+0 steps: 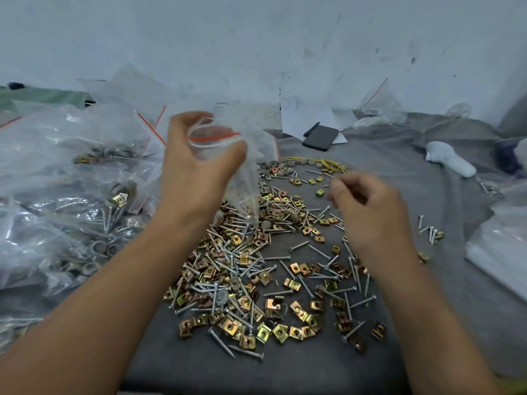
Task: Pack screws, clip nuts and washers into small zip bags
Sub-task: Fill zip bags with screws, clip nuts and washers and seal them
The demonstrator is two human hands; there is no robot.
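My left hand (196, 163) grips a small clear zip bag (245, 178) by its red-striped mouth, holding it up above the pile; some parts show at the bag's bottom. My right hand (370, 212) hovers to the right of the bag with its fingers curled; it is blurred, and whether it pinches anything I cannot tell. Below both hands lies a heap of silver screws (228, 258), brass clip nuts (281, 332) and a few grey washers (221, 297) on grey cloth (285, 372).
Filled zip bags (71, 195) are piled at the left. A stack of flat clear bags (502, 252) lies at the right edge. A black phone (320, 138), papers, yellow rubber bands (328, 163) and a white object (447, 158) sit at the back.
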